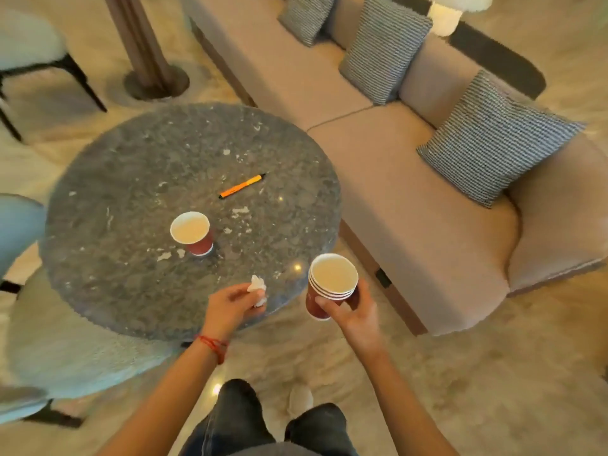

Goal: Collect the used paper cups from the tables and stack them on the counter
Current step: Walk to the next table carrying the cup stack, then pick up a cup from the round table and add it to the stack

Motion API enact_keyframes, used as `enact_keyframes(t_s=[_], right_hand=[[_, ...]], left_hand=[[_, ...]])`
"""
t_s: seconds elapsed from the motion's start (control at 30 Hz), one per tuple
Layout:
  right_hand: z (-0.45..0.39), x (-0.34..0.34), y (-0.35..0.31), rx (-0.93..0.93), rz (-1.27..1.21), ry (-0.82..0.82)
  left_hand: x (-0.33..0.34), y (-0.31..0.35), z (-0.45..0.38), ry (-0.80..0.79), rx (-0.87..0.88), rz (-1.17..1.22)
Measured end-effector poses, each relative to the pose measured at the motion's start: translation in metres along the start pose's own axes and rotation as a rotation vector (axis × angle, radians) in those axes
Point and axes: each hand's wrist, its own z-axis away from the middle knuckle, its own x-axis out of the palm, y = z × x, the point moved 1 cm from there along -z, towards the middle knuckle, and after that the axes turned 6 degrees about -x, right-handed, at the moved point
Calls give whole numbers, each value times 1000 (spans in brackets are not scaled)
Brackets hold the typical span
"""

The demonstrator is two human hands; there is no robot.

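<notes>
We look down on a round grey stone table [131, 159]. Our right hand [353, 315] hangs just off the table's near right edge, fingers wrapped around a stack of red paper cups [330, 286], white insides facing up. Our left hand [230, 307] hovers over the table's near edge, pinching a crumpled white tissue [257, 288] between fingertips and thumb. A single red paper cup [192, 233] stands upright near the table's middle, beyond the left hand and apart from it. An orange pen [242, 186] lies farther back, past that cup. A beige sofa [411, 199] with striped cushions [490, 139] runs along the right.
</notes>
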Motion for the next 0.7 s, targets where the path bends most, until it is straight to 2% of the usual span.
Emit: enact_keyframes(t_s=[0.17,0.33,0.7], right_hand=[[-39,28,-6,-46,-10,-188],[-67,74,-12,-62,-37,-334],[-127,183,-39,-134,-28,-437]], left_hand=[[-27,1,7,168,25,177],[-60,7,4,266,31,256],[-127,38,-57,302,33,293]])
